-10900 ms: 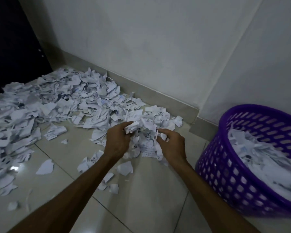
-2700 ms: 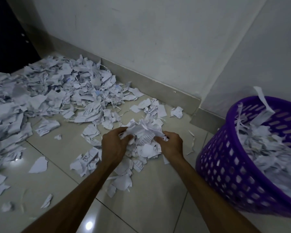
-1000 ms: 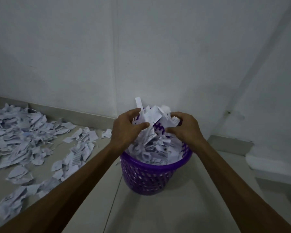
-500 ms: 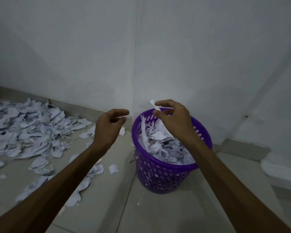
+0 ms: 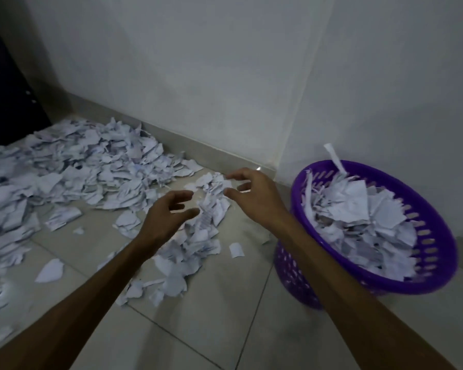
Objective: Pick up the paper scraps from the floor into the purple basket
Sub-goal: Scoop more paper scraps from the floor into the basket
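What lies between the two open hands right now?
In the head view, a small heap of white paper scraps on the tiled floor lies between the left hand and right hand.

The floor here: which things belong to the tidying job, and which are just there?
Part of the job:
- paper scraps heaped on the floor
- purple basket, already piled with scraps
- left hand and right hand, both empty, fingers spread above the scraps

Just there:
- white wall
- dark doorway

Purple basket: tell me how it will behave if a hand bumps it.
The purple basket looks like thin perforated plastic and already leans, so it would probably slide or tip easily. Paper scraps are heaped above its rim, and some would likely spill.
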